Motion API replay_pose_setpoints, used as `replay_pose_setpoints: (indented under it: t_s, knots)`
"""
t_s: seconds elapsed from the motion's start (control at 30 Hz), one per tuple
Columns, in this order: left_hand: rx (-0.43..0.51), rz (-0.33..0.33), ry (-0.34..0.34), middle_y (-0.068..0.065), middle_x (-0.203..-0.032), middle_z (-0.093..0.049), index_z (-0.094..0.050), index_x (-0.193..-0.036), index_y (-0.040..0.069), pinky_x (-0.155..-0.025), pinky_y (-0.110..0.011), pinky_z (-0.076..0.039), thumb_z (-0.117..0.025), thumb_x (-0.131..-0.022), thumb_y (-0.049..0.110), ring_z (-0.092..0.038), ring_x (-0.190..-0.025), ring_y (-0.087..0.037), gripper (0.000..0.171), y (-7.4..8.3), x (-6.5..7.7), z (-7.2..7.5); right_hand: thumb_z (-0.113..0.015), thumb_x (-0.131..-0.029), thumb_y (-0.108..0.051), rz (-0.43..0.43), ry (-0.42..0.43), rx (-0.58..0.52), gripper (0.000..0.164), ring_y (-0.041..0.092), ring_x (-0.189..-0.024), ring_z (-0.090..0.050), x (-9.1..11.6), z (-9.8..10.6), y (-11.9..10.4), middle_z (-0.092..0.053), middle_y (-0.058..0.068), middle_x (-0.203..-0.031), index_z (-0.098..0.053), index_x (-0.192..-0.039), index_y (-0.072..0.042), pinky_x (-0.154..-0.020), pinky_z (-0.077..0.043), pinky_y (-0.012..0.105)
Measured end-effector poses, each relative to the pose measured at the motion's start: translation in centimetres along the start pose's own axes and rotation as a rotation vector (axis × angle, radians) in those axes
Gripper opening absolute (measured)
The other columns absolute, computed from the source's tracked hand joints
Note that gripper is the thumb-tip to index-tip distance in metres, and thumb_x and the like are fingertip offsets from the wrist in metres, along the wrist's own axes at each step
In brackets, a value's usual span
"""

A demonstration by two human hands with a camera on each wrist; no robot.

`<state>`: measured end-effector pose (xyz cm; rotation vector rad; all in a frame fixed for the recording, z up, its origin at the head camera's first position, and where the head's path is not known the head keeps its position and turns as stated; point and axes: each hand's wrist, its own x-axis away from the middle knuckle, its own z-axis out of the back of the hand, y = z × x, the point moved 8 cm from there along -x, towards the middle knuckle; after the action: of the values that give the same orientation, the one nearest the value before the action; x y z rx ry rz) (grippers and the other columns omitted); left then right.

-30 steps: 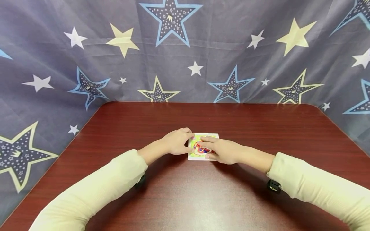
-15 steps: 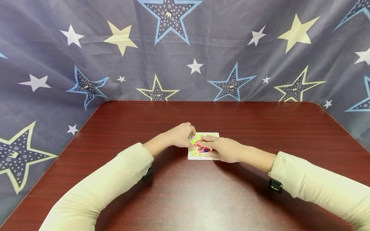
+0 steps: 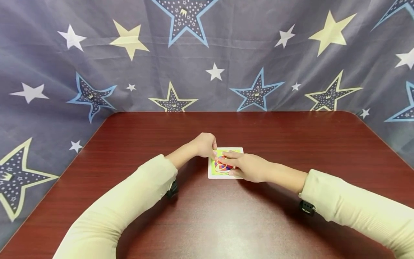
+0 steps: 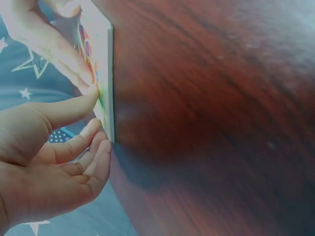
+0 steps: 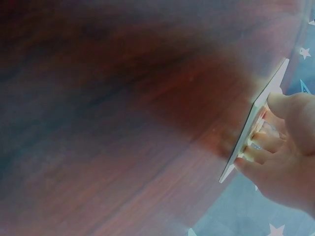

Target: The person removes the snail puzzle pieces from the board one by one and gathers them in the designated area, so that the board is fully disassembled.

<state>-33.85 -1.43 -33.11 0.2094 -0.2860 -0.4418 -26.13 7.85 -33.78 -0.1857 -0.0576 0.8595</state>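
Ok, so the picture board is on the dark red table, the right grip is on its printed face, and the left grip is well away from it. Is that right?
Not quite: the left grip isn't well away. The left wrist view shows its fingertips right at a corner of the picture board. The rest stands.

We see a dark reddish-brown surface (image 3: 155, 129) with wood grain, rounded far corners and a pale glare toward the near side. Flat on it, around the middle, we find a white-bordered board (image 3: 221, 169) bearing a yellow-green, multicoloured picture.
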Motion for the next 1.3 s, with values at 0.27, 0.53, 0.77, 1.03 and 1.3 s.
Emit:
replay_pose_setpoints:
  t_s: [0.27,0.53,0.77,1.03,1.3]
  knots:
    - [0.042,0.021,-0.003,-0.005,-0.092,-0.066,-0.066,-0.091,0.004,-0.071,-0.022,-0.044,-0.083,-0.074,0.025,-0.051,-0.082,-0.014,0.032,0.0,-0.1,0.4,-0.065,-0.09,-0.015,0.0,-0.006,0.011,0.051,0.031,-0.114,-0.064,0.0,-0.1,0.0,-0.049,0.019,-0.144,-0.051,-0.139,-0.01,-0.086,-0.054,0.04]
    - [0.129,-0.001,0.062,-0.004,-0.085,-0.067,-0.07,-0.091,0.005,-0.07,-0.019,-0.044,-0.083,-0.073,0.019,-0.056,-0.081,-0.013,0.026,-0.5,0.1,0.6,-0.062,-0.092,-0.015,-0.004,-0.022,0.019,0.05,0.031,-0.129,-0.052,0.0,-0.2,0.1,-0.046,0.019,-0.146,-0.05,-0.14,-0.01,-0.092,-0.052,0.041]
    - [0.309,0.049,0.086,-0.005,-0.085,-0.071,-0.072,-0.089,0.006,-0.063,-0.016,-0.045,-0.082,-0.074,0.012,-0.06,-0.076,-0.011,0.019,-1.7,0.3,0.2,-0.056,-0.096,-0.016,0.003,-0.041,-0.024,0.048,0.033,-0.136,-0.044,0.3,-0.6,0.0,-0.041,0.021,-0.15,-0.046,-0.142,-0.008,-0.102,-0.046,0.042]
    - [0.393,0.09,0.138,-0.006,-0.084,-0.074,-0.075,-0.088,0.008,-0.062,-0.015,-0.044,-0.081,-0.073,0.011,-0.059,-0.064,-0.006,0.017,-2.5,0.5,-0.1,-0.054,-0.097,-0.018,-0.02,-0.058,-0.04,0.049,0.033,-0.137,-0.043,0.5,-0.9,0.2,-0.038,0.019,-0.152,-0.044,-0.144,-0.007,-0.105,-0.044,0.043]
    - [0.37,0.093,0.152,-0.006,-0.085,-0.075,-0.075,-0.088,0.008,-0.064,-0.015,-0.044,-0.082,-0.072,0.011,-0.061,-0.069,-0.007,0.017,-2.4,0.6,0.1,-0.055,-0.097,-0.017,-0.048,-0.055,-0.053,0.051,0.028,-0.141,-0.039,0.8,-0.7,0.1,-0.04,0.013,-0.153,-0.042,-0.145,-0.007,-0.105,-0.044,0.042]
